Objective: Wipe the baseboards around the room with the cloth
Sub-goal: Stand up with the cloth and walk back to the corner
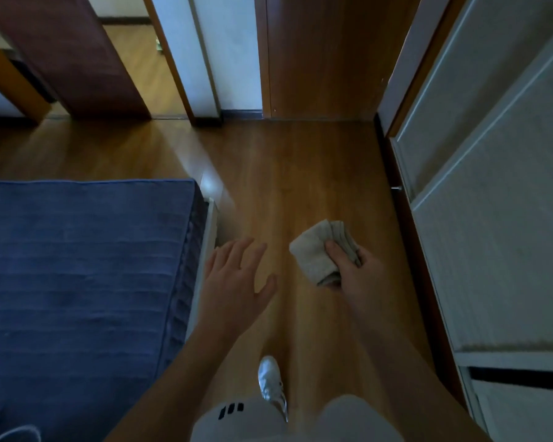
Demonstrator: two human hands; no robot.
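Note:
My right hand (359,274) grips a folded beige cloth (316,250), held in the air over the wooden floor. My left hand (233,279) hovers open beside it with fingers spread, close to the bed's corner. A dark baseboard (241,114) runs along the foot of the far white wall. Another dark baseboard strip (384,145) runs along the right side under the wardrobe.
A bed with a blue cover (83,275) fills the left side. White wardrobe doors (492,186) line the right. Ahead stand a closed wooden door (323,59) and an open doorway (141,65) at the left. My white shoe (270,381) is on the wooden floor (300,173).

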